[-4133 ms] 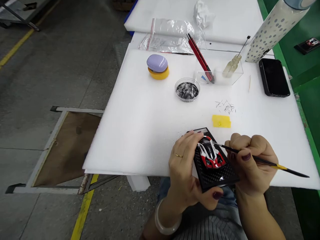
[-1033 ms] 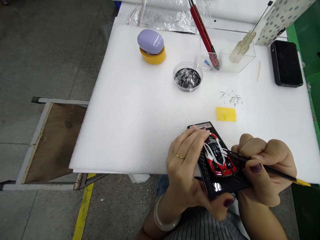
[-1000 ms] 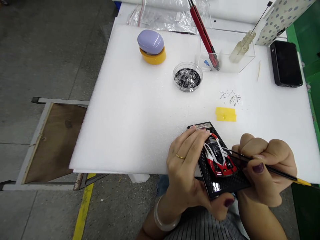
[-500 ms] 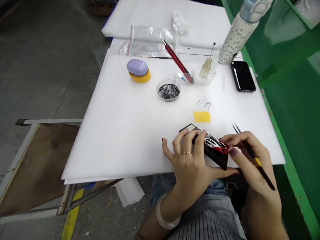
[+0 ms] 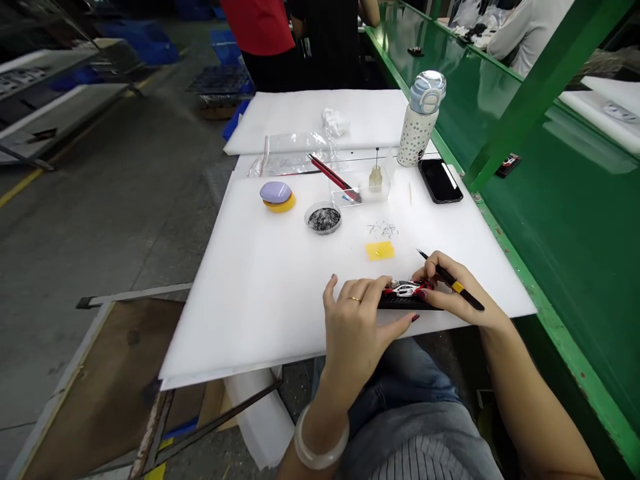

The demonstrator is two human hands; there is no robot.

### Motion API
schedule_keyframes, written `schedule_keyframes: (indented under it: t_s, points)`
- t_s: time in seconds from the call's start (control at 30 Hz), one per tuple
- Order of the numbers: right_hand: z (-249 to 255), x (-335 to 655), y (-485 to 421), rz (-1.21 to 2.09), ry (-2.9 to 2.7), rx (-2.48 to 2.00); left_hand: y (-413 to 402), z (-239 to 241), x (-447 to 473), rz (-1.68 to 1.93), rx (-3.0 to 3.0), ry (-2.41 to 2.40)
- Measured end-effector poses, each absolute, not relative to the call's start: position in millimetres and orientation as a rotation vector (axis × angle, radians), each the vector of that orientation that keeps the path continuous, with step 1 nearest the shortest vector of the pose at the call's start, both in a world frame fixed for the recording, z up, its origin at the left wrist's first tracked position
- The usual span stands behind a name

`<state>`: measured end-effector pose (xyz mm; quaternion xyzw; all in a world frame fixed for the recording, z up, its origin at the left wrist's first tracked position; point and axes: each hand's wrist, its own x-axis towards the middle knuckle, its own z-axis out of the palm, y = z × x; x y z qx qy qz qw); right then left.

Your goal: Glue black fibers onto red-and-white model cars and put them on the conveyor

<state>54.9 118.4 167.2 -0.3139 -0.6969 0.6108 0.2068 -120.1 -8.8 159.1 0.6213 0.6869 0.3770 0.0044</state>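
Note:
A small white, red and black model car [image 5: 404, 289] sits on a black base [image 5: 407, 304] near the table's front edge. My left hand [image 5: 353, 327] grips its left end, fingertips on the far side and thumb along the near edge of the base. At the car's right end, the fingers of my right hand [image 5: 453, 290] are pinched on the red part. Black tweezers with a yellow band [image 5: 457, 287] lie held across that same hand, their tips pointing up and left. My fingers hide both ends of the car.
Beyond the car lie a yellow piece [image 5: 380, 251], scattered thin slivers [image 5: 384, 229] and a round dish of dark slivers [image 5: 323, 219]. Farther back are a lilac-and-yellow case [image 5: 277, 196], red pen-like tool [image 5: 335, 178], small bottle [image 5: 375, 179], phone [image 5: 440, 181] and water bottle [image 5: 417, 130].
My view has lifted, so more of the room shows. The car and base have gone from tilted to nearly level, and my right hand has turned with the tweezers.

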Motion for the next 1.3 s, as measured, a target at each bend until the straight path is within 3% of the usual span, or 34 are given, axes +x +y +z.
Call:
schedule_keyframes:
  t_s: [0.37,1.03,1.13,1.3]
  points:
    - [155,54,121,1.816,-1.815,-0.720,6,169,-131,0.949,2.032,1.825]
    - [153,52,120,1.738,-1.900,-0.709,3,162,-143,1.001,2.023,1.814]
    - [160,65,121,1.498,-1.956,-0.787,-2,156,-161,1.131,1.965,1.852]
    - [168,134,155,0.544,-1.765,-1.296,-7,134,-180,1.266,1.833,2.002]
